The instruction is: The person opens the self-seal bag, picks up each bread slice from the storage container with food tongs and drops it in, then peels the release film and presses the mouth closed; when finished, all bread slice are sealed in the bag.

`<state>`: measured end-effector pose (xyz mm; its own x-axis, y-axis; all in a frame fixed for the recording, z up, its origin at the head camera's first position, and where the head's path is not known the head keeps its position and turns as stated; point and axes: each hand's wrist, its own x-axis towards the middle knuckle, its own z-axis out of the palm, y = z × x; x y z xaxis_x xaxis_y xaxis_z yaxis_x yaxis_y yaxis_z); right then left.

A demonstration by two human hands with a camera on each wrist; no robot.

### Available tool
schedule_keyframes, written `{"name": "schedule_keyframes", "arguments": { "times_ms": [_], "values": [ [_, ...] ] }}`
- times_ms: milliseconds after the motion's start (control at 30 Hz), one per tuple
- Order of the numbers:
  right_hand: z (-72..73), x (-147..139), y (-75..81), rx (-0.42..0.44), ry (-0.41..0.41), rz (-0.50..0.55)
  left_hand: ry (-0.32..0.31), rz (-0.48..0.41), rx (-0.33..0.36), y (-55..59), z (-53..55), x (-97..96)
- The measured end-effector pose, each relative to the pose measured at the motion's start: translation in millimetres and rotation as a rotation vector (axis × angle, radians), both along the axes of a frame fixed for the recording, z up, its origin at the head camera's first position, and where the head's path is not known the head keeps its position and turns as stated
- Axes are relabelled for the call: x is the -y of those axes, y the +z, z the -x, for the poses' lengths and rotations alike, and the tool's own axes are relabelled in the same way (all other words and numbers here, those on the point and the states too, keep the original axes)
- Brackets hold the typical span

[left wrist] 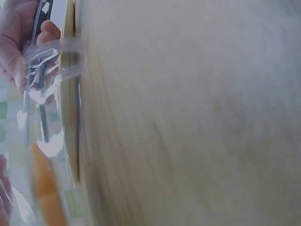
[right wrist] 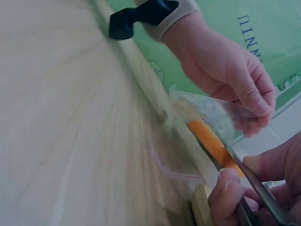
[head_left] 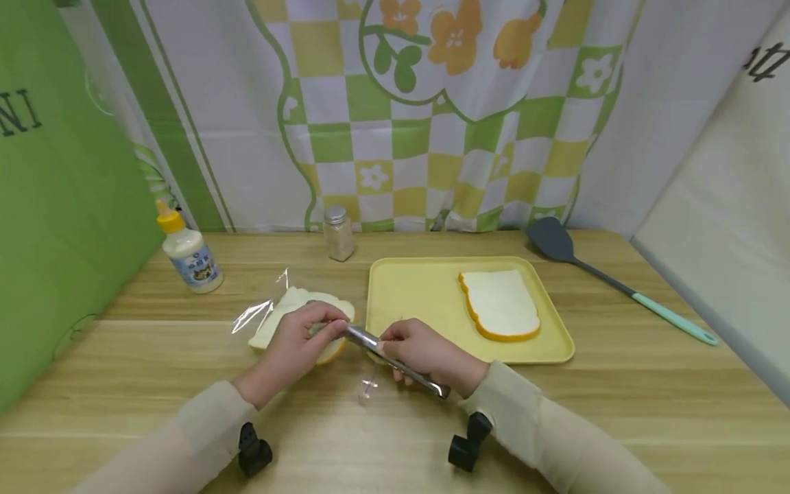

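Observation:
A slice of bread point(head_left: 278, 326) lies in a clear plastic bag point(head_left: 253, 315), left of the yellow tray point(head_left: 410, 291). My left hand point(head_left: 293, 346) pinches the edge of the bag's mouth between thumb and fingers, above the slice. Metal tongs point(head_left: 401, 367) are gripped in my right hand point(head_left: 426, 350), in front of the tray's left corner. In the right wrist view, the tongs' arms reach into the bag, one on either side of the slice's orange crust point(right wrist: 209, 139). The left wrist view shows the plastic stretched across the tongs.
A second bread slice point(head_left: 503, 305) rests on the tray's right side. Behind stand a small shaker jar point(head_left: 338, 237) and, farther left, a squeeze bottle point(head_left: 193, 257) with a yellow cap. A spatula point(head_left: 607, 274) with a mint handle lies right of the tray.

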<state>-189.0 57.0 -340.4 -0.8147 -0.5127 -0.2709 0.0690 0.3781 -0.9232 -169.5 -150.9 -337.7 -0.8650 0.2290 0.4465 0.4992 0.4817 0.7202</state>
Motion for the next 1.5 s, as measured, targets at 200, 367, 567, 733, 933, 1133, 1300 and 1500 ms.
{"name": "schedule_keyframes", "arguments": {
  "times_ms": [200, 367, 567, 733, 933, 1133, 1300, 1500],
  "values": [
    [-4.5, 2, -2.4, 0.112, -0.037, 0.107, 0.045, -0.041, 0.008, -2.4, 0.4, 0.3],
    [-9.3, 3, -2.2, 0.136, -0.056, 0.107, 0.131, -0.055, -0.079, -5.4, 1.4, 4.7],
    [-7.9, 10, -2.1, 0.11, -0.093, 0.094, 0.144, -0.116, -0.144, -4.4, 2.3, 1.4],
    [-9.6, 16, -3.6, 0.057, -0.075, 0.013, 0.097, -0.102, -0.058, -3.8, 0.6, -2.9],
    [-10.3, 16, -3.1, 0.04, -0.068, -0.004, 0.11, -0.172, 0.066, -6.6, 1.0, 0.3],
    [-5.8, 16, -2.6, 0.038, -0.05, -0.021, 0.097, -0.126, 0.061, -6.0, -0.6, -2.9],
    [-2.7, 16, -0.5, 0.065, -0.039, 0.003, 0.111, -0.132, 0.041, -8.2, 0.6, -2.3],
    [-1.1, 16, 0.9, 0.045, -0.007, -0.016, 0.113, -0.125, 0.033, -8.1, 1.7, -2.3]
  ]
}}
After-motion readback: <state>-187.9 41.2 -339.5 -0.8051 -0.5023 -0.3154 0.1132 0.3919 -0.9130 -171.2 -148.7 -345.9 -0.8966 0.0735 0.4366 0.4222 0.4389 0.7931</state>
